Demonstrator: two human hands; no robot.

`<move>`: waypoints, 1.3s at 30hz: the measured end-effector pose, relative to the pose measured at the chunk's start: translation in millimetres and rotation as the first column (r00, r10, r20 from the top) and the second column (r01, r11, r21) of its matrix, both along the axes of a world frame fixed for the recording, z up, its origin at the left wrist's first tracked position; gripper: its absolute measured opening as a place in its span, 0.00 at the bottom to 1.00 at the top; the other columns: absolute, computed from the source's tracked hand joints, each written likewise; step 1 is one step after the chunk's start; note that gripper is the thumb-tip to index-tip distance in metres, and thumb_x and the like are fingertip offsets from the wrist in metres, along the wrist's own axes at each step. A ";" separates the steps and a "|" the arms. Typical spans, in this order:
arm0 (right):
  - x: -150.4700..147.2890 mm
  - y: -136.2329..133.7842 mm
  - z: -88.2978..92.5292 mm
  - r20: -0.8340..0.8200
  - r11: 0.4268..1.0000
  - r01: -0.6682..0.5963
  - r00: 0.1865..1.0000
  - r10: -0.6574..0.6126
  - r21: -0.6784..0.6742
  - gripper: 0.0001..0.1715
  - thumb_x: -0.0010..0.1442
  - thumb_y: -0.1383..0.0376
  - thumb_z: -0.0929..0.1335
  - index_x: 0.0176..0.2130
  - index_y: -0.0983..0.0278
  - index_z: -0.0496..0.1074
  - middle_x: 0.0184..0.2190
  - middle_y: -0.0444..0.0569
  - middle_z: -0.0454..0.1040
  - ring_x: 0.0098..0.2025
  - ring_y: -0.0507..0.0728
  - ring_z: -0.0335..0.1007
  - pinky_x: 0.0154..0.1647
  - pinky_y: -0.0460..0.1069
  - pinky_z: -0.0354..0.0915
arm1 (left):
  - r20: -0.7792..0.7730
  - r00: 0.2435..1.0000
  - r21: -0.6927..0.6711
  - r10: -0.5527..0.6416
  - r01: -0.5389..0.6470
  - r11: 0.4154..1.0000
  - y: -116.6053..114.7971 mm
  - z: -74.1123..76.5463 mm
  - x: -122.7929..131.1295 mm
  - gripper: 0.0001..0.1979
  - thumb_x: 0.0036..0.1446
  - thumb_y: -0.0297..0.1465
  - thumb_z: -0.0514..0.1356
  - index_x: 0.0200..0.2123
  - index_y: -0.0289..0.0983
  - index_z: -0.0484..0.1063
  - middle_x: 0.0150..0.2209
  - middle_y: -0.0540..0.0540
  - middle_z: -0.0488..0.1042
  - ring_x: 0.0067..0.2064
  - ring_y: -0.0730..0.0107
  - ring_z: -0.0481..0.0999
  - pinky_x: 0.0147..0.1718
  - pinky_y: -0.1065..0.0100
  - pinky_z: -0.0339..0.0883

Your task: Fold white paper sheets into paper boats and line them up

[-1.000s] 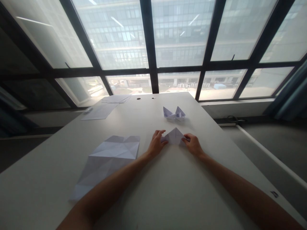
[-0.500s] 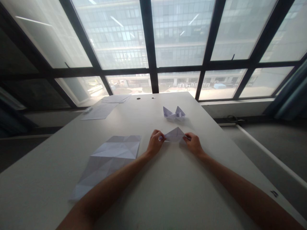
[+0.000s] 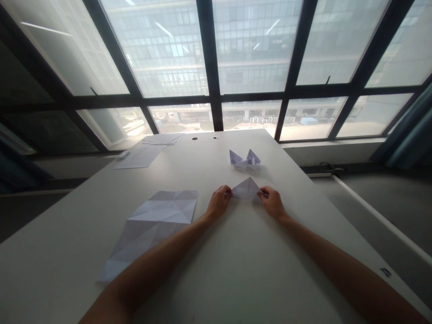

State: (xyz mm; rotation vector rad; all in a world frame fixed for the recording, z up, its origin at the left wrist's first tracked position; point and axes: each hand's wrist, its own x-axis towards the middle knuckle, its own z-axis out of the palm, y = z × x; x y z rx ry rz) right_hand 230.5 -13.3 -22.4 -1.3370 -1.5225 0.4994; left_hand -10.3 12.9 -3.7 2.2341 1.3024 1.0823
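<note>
Between my two hands stands a folded white paper (image 3: 246,189), its peak pointing up and a crease running down the middle. My left hand (image 3: 220,199) is closed on its left corner, with the fingertips curled in. At the right corner, my right hand (image 3: 270,200) pinches the paper between thumb and fingers. Just behind it sits a pair of pointed folded paper shapes (image 3: 245,160), touching or joined; I cannot tell which. A large creased paper sheet (image 3: 151,225) lies to the left, partly hidden by my left forearm.
The white table (image 3: 222,270) runs toward the windows. Flat paper sheets (image 3: 143,156) lie at its far left, with a small clear object (image 3: 123,155) beside them. A small dark item (image 3: 385,272) is near the right edge. Two holes show at the far end.
The folded paper's peak has risen very slightly and its front looks flatter. My left hand has turned a little, its fingers curling closer around the corner. The other papers stay put.
</note>
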 end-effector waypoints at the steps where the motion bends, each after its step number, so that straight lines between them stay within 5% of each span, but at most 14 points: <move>1: -0.1 -0.1 -0.1 0.000 1.000 0.001 1.000 -0.001 -0.001 0.12 0.56 0.60 0.66 0.35 0.65 0.75 0.34 0.51 0.78 0.37 0.59 0.74 0.42 0.52 0.68 | 0.012 1.000 -0.003 0.001 -0.001 1.000 0.1 0.2 0.1 0.02 0.59 0.26 0.59 0.35 0.37 0.72 0.34 0.48 0.75 0.36 0.67 0.74 0.37 0.68 0.65; 12: 0.3 0.2 0.1 -0.004 1.000 -0.003 1.000 0.003 0.002 0.12 0.56 0.60 0.66 0.35 0.64 0.75 0.34 0.51 0.78 0.38 0.60 0.74 0.43 0.53 0.68 | 0.127 0.991 0.007 0.049 -0.050 0.999 3.0 1.3 -0.4 0.11 0.57 0.23 0.59 0.43 0.36 0.76 0.40 0.44 0.76 0.36 0.68 0.75 0.39 0.67 0.69; 18: 0.2 1.0 -1.4 -0.002 1.000 0.001 1.000 -0.001 -0.003 0.12 0.56 0.60 0.66 0.36 0.64 0.76 0.34 0.51 0.78 0.38 0.60 0.74 0.43 0.53 0.68 | 0.134 0.985 -0.150 0.110 -0.090 0.985 6.3 4.0 -1.8 0.11 0.57 0.30 0.60 0.42 0.35 0.78 0.31 0.47 0.78 0.33 0.67 0.75 0.35 0.68 0.67; 26: -0.2 -0.2 0.7 0.003 1.000 -0.001 1.000 0.001 0.003 0.12 0.56 0.60 0.66 0.36 0.64 0.76 0.34 0.51 0.78 0.38 0.60 0.74 0.44 0.53 0.68 | 0.200 0.973 -0.162 0.112 -0.080 0.983 8.4 0.4 -1.6 0.10 0.59 0.31 0.56 0.42 0.36 0.74 0.26 0.51 0.73 0.27 0.71 0.71 0.29 0.71 0.63; 31: 0.0 -0.5 1.0 0.001 1.000 0.001 1.000 -0.001 0.006 0.12 0.56 0.60 0.66 0.35 0.64 0.75 0.34 0.51 0.78 0.38 0.60 0.74 0.43 0.53 0.68 | 0.199 0.975 -0.115 0.100 -0.078 0.990 9.7 -1.9 -2.1 0.08 0.58 0.30 0.59 0.40 0.36 0.73 0.41 0.46 0.74 0.28 0.75 0.72 0.31 0.72 0.68; 39: 0.3 -0.9 1.8 -0.024 1.000 -0.001 1.000 0.001 -0.014 0.13 0.56 0.59 0.66 0.35 0.64 0.75 0.34 0.51 0.78 0.38 0.60 0.74 0.43 0.53 0.69 | 0.105 0.993 -0.074 0.052 -0.044 0.996 9.0 -0.9 -4.2 0.10 0.61 0.32 0.60 0.36 0.36 0.81 0.51 0.40 0.72 0.34 0.71 0.75 0.39 0.66 0.72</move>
